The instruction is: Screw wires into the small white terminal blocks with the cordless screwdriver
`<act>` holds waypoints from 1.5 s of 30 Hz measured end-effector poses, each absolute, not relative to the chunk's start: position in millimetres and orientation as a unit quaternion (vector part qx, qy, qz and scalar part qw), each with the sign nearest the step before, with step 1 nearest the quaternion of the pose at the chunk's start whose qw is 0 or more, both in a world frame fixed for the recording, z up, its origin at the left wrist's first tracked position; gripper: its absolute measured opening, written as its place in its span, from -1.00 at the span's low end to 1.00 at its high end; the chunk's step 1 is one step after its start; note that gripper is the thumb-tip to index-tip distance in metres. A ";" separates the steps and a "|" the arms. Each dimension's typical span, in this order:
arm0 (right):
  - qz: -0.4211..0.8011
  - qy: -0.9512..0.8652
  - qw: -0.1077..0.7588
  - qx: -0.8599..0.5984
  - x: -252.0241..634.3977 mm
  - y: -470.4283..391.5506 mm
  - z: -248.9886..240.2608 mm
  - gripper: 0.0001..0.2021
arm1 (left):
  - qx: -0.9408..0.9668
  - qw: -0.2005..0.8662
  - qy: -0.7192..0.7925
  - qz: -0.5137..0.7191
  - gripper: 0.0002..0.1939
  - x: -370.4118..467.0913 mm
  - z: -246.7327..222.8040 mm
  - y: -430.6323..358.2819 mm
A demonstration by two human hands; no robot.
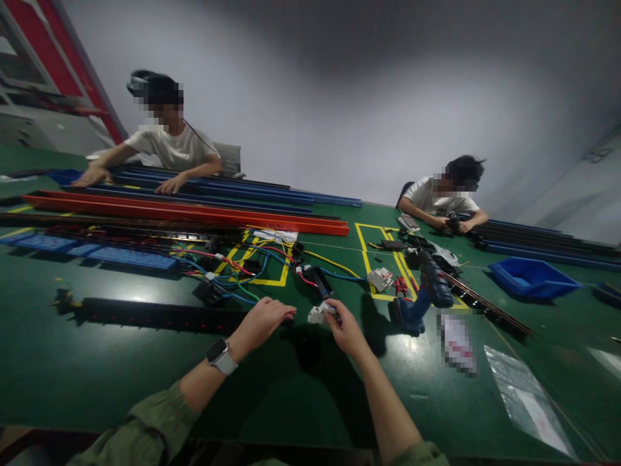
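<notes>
My left hand [264, 321], with a watch on the wrist, rests on the end of a long black rail [155, 315] lying across the green table [121, 375]; its fingers curl over the rail's end. My right hand [343, 329] pinches a small white electrical part [317, 314] just to the right of that rail end. Red, blue, yellow and green wires [242, 265] trail from beyond the hands toward the back of the table.
A blue cordless drill [422, 301] stands right of my right hand. A white breaker [381, 279], a blue bin [531, 278], plastic bags [526, 395], red [184, 211] and blue rails [218, 191] lie around. Two other people sit at the far edge.
</notes>
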State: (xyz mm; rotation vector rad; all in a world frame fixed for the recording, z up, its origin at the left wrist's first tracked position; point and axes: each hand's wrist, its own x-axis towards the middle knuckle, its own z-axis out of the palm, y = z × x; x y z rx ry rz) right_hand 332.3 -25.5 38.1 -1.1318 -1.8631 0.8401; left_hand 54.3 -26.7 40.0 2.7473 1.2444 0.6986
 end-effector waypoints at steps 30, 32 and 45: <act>0.270 -0.696 0.429 -0.509 343.7 -17.1 23.3 -0.70 | 0.898 0.021 0.403 0.176 -0.71 127.7 32.2 18.5; 0.276 -0.689 0.432 -0.513 344.8 -15.6 20.7 -0.70 | 0.901 0.023 0.396 0.176 -0.71 129.4 31.6 19.1; 0.261 -0.725 0.398 -0.498 349.3 -20.0 30.0 -0.76 | 0.908 0.020 0.388 0.155 -0.73 130.1 26.8 22.6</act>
